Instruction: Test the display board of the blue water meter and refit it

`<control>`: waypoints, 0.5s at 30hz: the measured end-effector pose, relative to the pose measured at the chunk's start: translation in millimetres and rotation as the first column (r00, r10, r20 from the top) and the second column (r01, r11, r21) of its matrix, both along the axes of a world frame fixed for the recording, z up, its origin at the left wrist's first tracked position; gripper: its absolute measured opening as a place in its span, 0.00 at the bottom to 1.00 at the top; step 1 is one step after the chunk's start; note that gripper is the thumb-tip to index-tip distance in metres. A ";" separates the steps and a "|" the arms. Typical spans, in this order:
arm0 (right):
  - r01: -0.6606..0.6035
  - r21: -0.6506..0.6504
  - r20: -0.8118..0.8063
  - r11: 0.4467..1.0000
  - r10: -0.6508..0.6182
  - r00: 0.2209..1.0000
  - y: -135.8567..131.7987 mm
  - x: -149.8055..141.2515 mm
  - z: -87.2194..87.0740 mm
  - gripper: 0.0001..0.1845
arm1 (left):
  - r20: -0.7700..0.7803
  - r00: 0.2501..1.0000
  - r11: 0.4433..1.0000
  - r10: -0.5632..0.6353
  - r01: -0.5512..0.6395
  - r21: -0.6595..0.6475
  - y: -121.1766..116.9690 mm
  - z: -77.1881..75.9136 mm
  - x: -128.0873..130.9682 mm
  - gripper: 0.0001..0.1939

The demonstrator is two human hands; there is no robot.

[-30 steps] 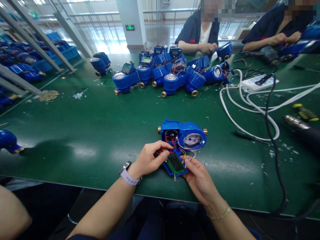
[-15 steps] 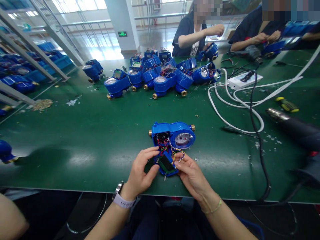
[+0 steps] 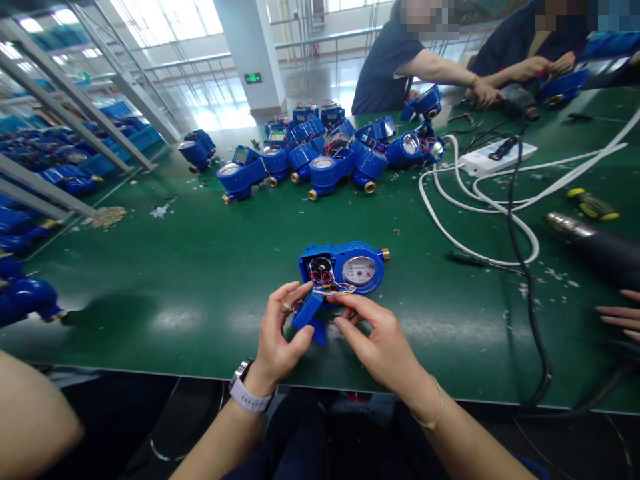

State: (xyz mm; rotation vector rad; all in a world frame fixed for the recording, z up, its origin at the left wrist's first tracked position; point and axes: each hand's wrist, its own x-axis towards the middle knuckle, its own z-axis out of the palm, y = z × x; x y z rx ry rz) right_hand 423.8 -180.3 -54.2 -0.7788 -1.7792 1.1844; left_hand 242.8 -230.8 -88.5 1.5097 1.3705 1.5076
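Note:
A blue water meter (image 3: 360, 247) lies on the green table in front of me, its round dial facing up and its square compartment uncovered. Red, yellow and white wires (image 3: 340, 289) run out of that compartment to a blue cover (image 3: 307, 310), which is tilted up on edge. My left hand (image 3: 280, 330) grips this cover between thumb and fingers. At the wires, beside the cover, are the fingertips of my right hand (image 3: 375, 333); its thumb stands apart from the index finger, with nothing visible between them.
Several blue meters (image 3: 325, 167) crowd the table's far side. To the right are a white power strip (image 3: 497, 157) with looping cables, a yellow-black screwdriver (image 3: 593, 203) and a heat gun (image 3: 595, 243). Another person's hand (image 3: 620, 313) shows at the right edge. Co-workers sit opposite.
The cover has turned from display up to standing on edge, now in my left hand. My right hand has moved from the cover to the wires. A co-worker's arm reaches toward the drill.

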 end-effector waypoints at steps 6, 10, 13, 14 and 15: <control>0.064 0.678 0.312 0.732 -0.365 0.877 28.4 -7.2 24.0 0.13 | 0.167 0.984 0.997 0.059 -0.050 -0.060 28.3 19.3 -18.6 0.22; -0.002 0.723 0.395 0.691 -0.411 0.821 46.2 -16.5 32.6 0.14 | 0.149 0.989 0.992 -0.016 0.034 -0.121 37.5 22.2 -25.4 0.24; -0.052 0.733 0.429 0.679 -0.402 0.809 55.9 -22.7 34.9 0.09 | 0.108 0.993 0.993 -0.041 0.052 -0.105 37.9 22.2 -26.8 0.25; -0.060 0.732 0.434 0.679 -0.395 0.810 58.1 -24.3 35.0 0.08 | 0.089 0.995 0.995 -0.037 0.046 -0.093 37.4 22.6 -26.5 0.25; -0.067 0.728 0.436 0.682 -0.385 0.814 59.7 -25.6 34.9 0.06 | 0.064 0.997 0.996 -0.030 0.036 -0.083 36.7 23.5 -25.8 0.24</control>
